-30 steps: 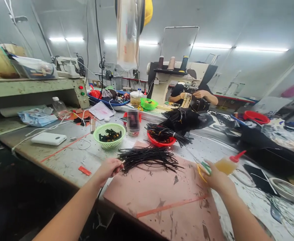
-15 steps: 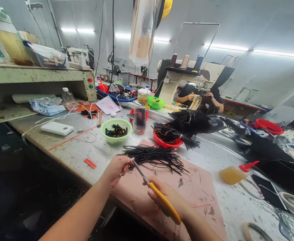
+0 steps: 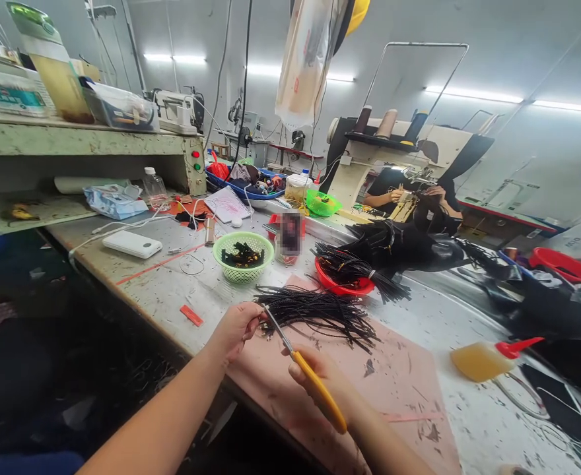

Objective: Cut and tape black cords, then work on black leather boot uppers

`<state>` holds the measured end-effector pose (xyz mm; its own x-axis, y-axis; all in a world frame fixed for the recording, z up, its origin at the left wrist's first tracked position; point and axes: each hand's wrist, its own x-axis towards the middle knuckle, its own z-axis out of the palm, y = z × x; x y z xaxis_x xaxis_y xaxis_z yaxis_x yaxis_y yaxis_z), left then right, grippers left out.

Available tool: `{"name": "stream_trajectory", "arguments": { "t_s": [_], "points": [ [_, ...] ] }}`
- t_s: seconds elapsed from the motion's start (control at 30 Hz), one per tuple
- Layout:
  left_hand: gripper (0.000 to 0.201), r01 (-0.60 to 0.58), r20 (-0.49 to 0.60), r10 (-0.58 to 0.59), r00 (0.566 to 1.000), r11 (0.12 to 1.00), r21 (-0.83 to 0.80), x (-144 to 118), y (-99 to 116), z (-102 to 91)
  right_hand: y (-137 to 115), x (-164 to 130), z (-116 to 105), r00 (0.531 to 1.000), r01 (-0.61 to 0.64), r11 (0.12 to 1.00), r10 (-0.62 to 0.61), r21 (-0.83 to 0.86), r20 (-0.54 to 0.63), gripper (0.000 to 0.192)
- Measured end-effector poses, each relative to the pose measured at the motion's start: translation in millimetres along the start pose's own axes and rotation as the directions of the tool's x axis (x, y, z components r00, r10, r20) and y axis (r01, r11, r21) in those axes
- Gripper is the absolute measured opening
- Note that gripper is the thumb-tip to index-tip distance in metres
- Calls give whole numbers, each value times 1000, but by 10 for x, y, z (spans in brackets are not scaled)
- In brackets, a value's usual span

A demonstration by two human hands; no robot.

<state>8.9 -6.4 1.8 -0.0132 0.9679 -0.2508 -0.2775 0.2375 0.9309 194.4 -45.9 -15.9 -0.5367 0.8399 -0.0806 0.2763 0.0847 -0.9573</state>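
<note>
My right hand [image 3: 323,376] is wrapped round the yellow handle of a pair of scissors [image 3: 315,386], whose blades point up and left. Their tips meet the fingertips of my left hand [image 3: 241,326], which is closed in a pinch. Whatever sits between those left fingers is too small to make out. Just behind both hands, a loose pile of thin black cords [image 3: 320,313] lies on a pinkish sheet [image 3: 404,376]. A pale green basket [image 3: 243,272] with small black pieces stands beyond my left hand.
Bundled black cords [image 3: 350,264] rest over a red bowl [image 3: 337,285]. At right lies a glue bottle [image 3: 478,359] with a red nozzle. A white power bank [image 3: 132,244] and a red strip [image 3: 191,315] are at left. Across the table, a person works at a sewing machine [image 3: 347,165].
The view has shifted slightly left, so the surroundings sit further right. My hands keep the same hold, with the scissor tips still at the left fingertips. The scissor handles look closer together.
</note>
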Motion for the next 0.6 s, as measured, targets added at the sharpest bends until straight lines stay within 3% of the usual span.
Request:
{"name": "stream_trajectory", "arguments": {
  "t_s": [0.13, 0.27, 0.33, 0.47, 0.6],
  "points": [
    [21, -18, -42, 19, 999, 999, 27, -4, -11, -70, 77, 119, 19, 996, 84, 990, -88, -113, -31, 39],
    [24, -30, -31, 33, 999, 996, 88, -132, -4, -70, 36, 106, 3, 980, 76, 986, -102, -151, -172, 37],
    [24, -29, 12, 28, 1000, 991, 131, -241, -6, -4, -32, 37, -8, 972, 57, 993, -80, -106, -222, 36],
    [17, -31, 133, -1, 991, 970, 239, -462, -22, 213, -187, -152, -41, 941, 124, 982, -69, 146, -331, 46],
    [15, -173, 300, 33, 953, 875, 453, -611, -55, 454, -271, -334, -72, 914, 159, 967, -68, 199, -399, 45]
  ]
}}
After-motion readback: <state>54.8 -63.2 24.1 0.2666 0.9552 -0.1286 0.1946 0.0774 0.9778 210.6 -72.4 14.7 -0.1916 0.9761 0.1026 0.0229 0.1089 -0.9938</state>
